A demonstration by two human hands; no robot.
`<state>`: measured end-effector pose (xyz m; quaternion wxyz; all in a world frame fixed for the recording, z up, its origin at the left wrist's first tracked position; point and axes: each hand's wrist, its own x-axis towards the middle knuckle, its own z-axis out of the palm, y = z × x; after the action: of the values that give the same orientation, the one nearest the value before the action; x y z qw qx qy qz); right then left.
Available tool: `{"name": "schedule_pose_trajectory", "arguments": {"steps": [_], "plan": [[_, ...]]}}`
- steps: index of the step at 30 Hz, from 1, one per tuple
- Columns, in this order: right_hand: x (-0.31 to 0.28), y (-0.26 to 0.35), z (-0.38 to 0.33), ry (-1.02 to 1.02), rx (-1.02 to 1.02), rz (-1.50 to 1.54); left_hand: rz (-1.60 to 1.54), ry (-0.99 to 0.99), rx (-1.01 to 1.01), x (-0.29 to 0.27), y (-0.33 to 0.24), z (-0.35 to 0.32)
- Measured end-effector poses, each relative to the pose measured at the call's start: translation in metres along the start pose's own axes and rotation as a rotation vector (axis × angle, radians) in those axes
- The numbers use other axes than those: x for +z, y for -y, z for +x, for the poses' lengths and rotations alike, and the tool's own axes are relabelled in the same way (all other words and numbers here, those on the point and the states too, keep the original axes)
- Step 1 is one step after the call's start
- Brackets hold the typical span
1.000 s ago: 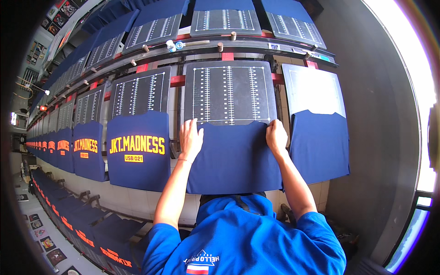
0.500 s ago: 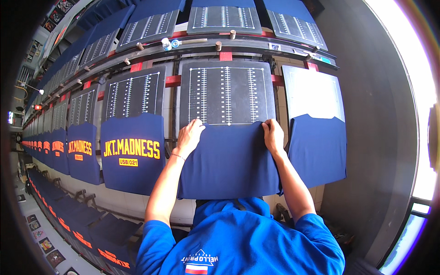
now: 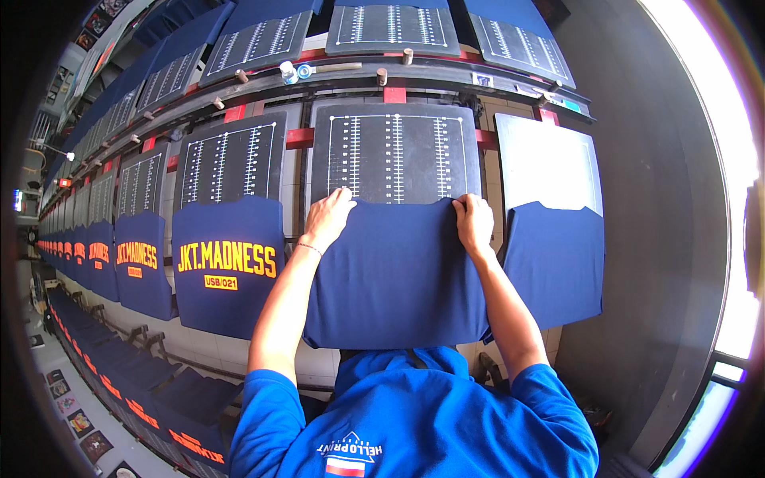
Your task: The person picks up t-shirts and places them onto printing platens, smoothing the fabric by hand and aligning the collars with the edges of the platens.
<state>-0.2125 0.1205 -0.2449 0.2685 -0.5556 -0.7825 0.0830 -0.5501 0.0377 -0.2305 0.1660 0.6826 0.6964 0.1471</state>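
Observation:
A plain navy cloth panel [image 3: 396,275] lies over the lower half of a dark printing board [image 3: 396,147] marked with white ruler lines. My left hand [image 3: 327,219] presses on the panel's upper left corner. My right hand [image 3: 474,223] grips its upper right corner. The panel's top edge runs straight between both hands, and its lower part hangs over the board's near edge. My blue shirt [image 3: 414,422] fills the bottom of the view.
To the left, a navy panel [image 3: 229,267] with orange and yellow lettering hangs on its board, and several more printed ones recede in a long row. At right, another plain navy panel [image 3: 555,263] hangs on a pale board [image 3: 548,163]. A small bottle [image 3: 288,73] rests on the rail.
Both hands slid a little further up the board, carrying the navy panel's top edge with them. The view has shifted slightly.

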Motion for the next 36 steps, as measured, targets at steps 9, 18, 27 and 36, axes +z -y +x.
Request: {"name": "schedule_pose_trajectory", "arguments": {"steps": [9,18,27,36], "plan": [[-0.027,0.036,-0.027,0.040,-0.083,-0.055,0.330,0.059,0.106,-0.012,-0.067,-0.063],[-0.026,0.024,-0.057,0.160,0.138,-0.401,0.175,-0.301,-0.471,-0.011,-0.057,-0.214],[0.059,0.204,-0.058,0.441,-0.419,0.052,0.077,-0.208,-0.509,0.016,-0.096,-0.309],[-0.077,0.017,-0.065,0.222,0.202,-0.311,0.056,-0.615,-0.832,-0.075,0.118,-0.414]]}}
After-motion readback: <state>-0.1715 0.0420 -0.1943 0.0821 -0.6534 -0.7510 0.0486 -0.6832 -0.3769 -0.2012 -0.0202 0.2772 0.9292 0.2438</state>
